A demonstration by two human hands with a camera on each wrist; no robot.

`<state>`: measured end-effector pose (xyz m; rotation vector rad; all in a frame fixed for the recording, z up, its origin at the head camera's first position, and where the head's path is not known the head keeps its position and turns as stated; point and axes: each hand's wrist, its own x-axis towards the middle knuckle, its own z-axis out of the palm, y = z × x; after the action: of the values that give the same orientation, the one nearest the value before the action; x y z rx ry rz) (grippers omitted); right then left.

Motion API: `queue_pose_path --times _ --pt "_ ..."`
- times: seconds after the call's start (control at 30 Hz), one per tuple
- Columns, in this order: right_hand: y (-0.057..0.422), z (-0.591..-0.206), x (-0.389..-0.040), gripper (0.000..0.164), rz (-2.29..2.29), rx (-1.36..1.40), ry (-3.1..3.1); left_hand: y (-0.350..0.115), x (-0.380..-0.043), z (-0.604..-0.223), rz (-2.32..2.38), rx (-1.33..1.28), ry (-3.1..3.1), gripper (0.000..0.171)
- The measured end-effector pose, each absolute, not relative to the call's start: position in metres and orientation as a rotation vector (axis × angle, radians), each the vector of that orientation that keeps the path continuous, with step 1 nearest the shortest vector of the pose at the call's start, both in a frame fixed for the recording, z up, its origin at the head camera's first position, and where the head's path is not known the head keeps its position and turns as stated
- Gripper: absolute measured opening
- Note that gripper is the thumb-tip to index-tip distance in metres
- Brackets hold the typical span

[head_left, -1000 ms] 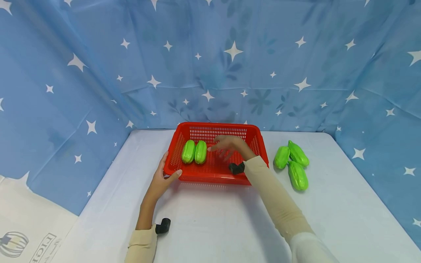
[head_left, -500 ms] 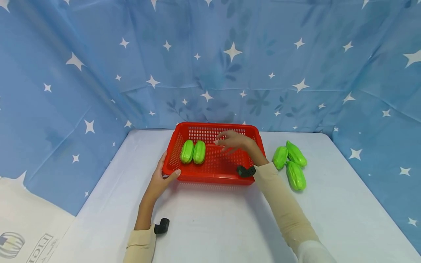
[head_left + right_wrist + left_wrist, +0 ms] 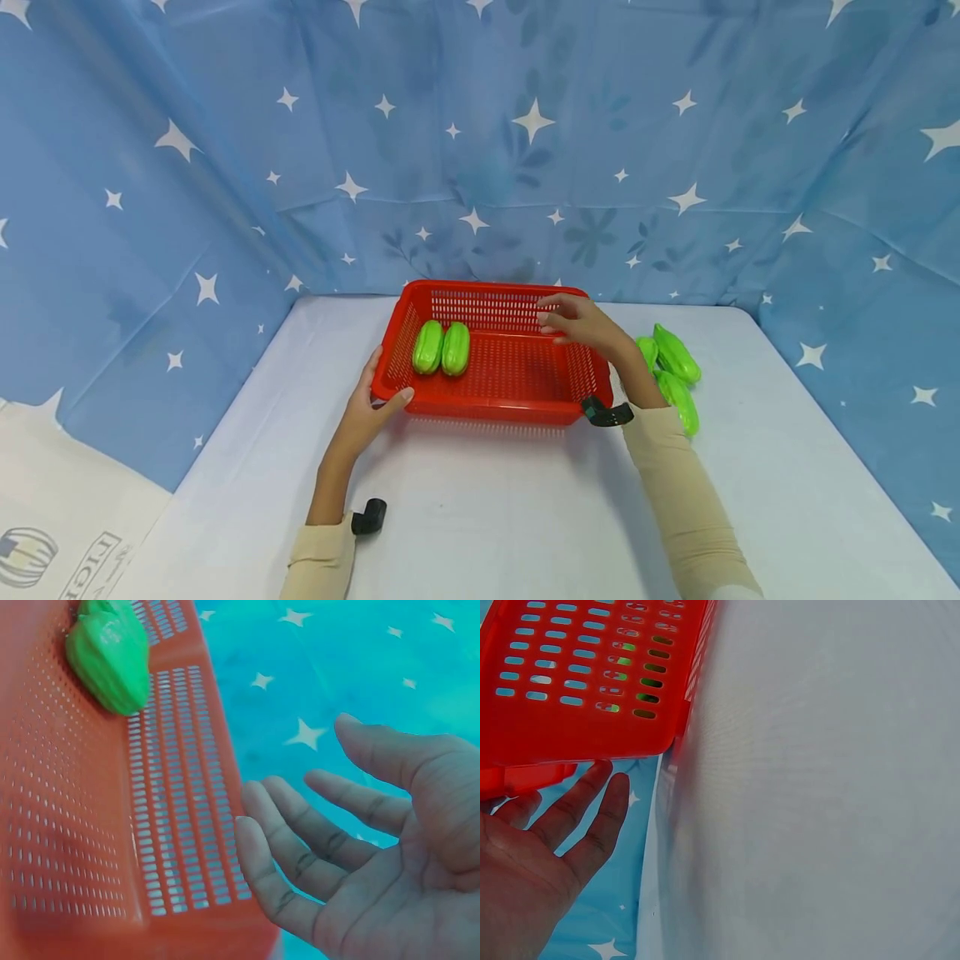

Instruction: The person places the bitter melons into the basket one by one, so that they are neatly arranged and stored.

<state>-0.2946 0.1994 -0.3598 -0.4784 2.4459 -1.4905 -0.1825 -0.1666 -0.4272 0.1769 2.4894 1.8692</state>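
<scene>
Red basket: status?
Left hand touching red basket, front left corner. Right hand empty, by basket's far right corner. Two green vegetables inside; three more on table, partly behind right forearm.

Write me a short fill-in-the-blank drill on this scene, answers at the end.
1. The basket is coloured ____.
2. Counted in the head view, the green vegetables inside it number ____.
3. The loose vegetables on the table number ____.
4. The grip nearer those loose vegetables is the person's ____ one.

Missing words: red; two; three; right.
</scene>
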Motion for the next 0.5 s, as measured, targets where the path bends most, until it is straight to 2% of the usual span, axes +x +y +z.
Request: queue_pose_path --times 0.5 --pt "0.295 -0.372 -0.258 0.053 -1.688 -0.266 2.644 -0.167 -0.183 -0.428 1.872 0.182 2.487 0.091"
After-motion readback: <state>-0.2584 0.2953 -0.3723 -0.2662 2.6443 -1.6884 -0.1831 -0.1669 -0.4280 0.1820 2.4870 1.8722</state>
